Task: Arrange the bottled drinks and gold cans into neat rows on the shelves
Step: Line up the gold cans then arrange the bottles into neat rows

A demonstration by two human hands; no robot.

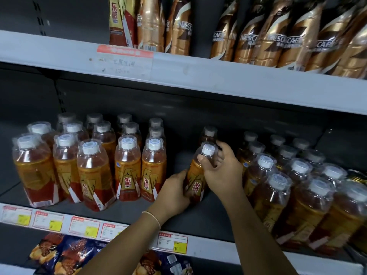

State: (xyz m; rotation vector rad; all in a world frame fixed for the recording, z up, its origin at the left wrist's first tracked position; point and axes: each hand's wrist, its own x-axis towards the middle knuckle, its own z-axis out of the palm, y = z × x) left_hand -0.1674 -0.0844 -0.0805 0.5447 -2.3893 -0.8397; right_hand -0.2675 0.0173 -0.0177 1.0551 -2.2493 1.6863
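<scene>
While the middle shelf (123,213) carries two blocks of orange drink bottles with a gap between them, one bottle (195,182) occupies that gap, grasped by both hands. The left hand (174,192), a thin bracelet at its wrist, wraps the lower label. The right hand (222,171) curls its fingers about the shoulder just under the white cap (208,150). Whether the base rests on the shelf or hangs just above it cannot be told, since the left hand covers it. A two-point grasp of this kind probably steers base and top together, so that the bottle does not tip and its label faces forward as it is set in line. Directly behind it stands a second bottle (209,133), which suggests a new column forming front to back.

The left block (93,171) has several columns with labels mostly outward and front bottles slightly uneven. The right block (274,199) is closely packed and lies just beside the right forearm. Little room is left on that flank, and a sideways shift risks nudging its nearest bottle.

A gold can (357,174) is partly visible at the far right edge. The upper shelf (198,76) holds brown-and-gold coffee bottles (278,40), with one red-and-gold bottle (121,22) at their left end, seemingly misplaced. Price tags (84,228) line the shelf lip, and snack bags (65,253) lie below.
</scene>
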